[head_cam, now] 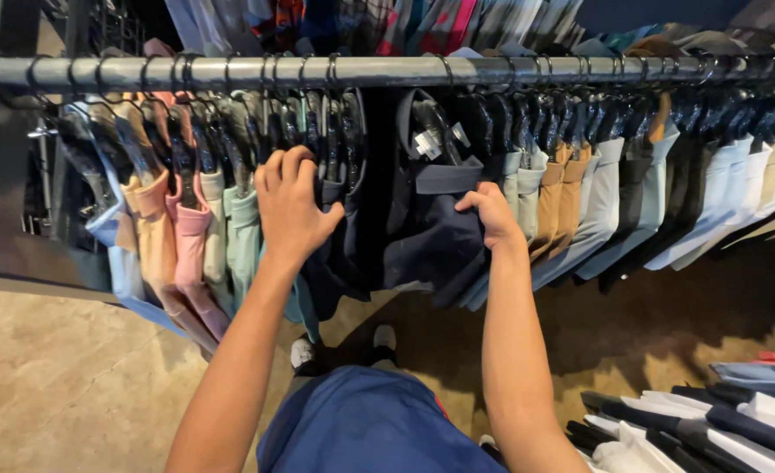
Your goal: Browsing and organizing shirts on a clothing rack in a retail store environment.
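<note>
- Navy shorts [427, 232] are hung from the rail [387, 72], in the gap between the two hands.
- Their right edge is gripped by the right hand [493, 215], fingers curled shut around the fabric.
- Pastel shorts [217, 236] are pressed leftward under the left hand [289, 206]; its fingers are laid over the hangers [317, 131], not closed on anything.
- Grey and tan shorts [580, 193] are hung further right.
- Folded clothes [711, 420] are stacked at lower right, above a tiled floor [55, 385].
</note>
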